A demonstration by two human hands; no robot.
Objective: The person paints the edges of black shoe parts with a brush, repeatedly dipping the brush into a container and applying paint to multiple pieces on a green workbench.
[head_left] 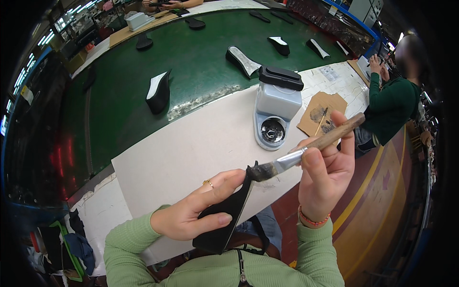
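A: Brush [306, 149], wooden handle, metal ferrule, dark wet bristles. Pinched in right hand [326, 181], fingers closed round handle. Tip touching top edge of sole [228, 214].

B: Sole, black, flat, held edge-up over lap. Clamped in left hand [197, 211], thumb across near face, fingers behind. Ring on one finger.

A: Advice, as judgement: short strokes along rim only; bristles flat to edge; thumb kept below wet line; sole tilted away from sleeve.

B: Pot [276, 111], grey, black lid, round well in front. Standing on board [191, 158], beyond both hands. Reload reach short and open.

A: Cardboard [321, 113] with small stick, right of pot. Belt [191, 62], green, past board's far edge, scattered soles on it.

B: Room: bare board ahead of hands; board's near edge close under left wrist. Seated person [389, 107] at right, well apart.
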